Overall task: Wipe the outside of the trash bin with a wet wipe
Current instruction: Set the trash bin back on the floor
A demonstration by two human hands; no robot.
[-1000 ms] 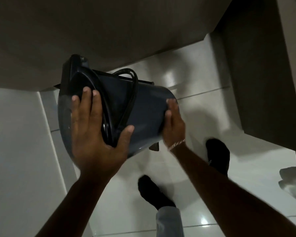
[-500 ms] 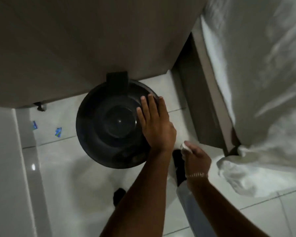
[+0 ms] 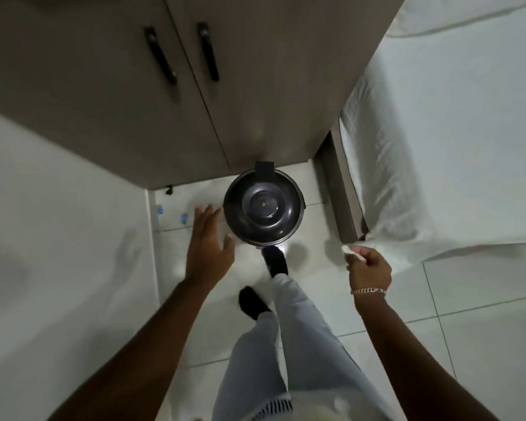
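A dark round trash bin (image 3: 263,208) stands upright on the white tile floor against a brown cabinet, its lid closed and facing me. My left hand (image 3: 208,244) hovers to the bin's left with fingers spread, holding nothing and apart from the bin. My right hand (image 3: 368,265) is off to the bin's lower right, its fingers closed on a small crumpled white wet wipe (image 3: 351,250). A bracelet circles that wrist.
The cabinet (image 3: 195,86) with two black handles rises behind the bin. A bed with a white sheet (image 3: 438,147) fills the right side. A white wall (image 3: 58,238) runs along the left. My feet in dark socks (image 3: 275,259) stand just before the bin.
The bin went from tilted in both hands to upright on the floor. My left hand lifted off its lid and moved left; the view rose away from the bin.
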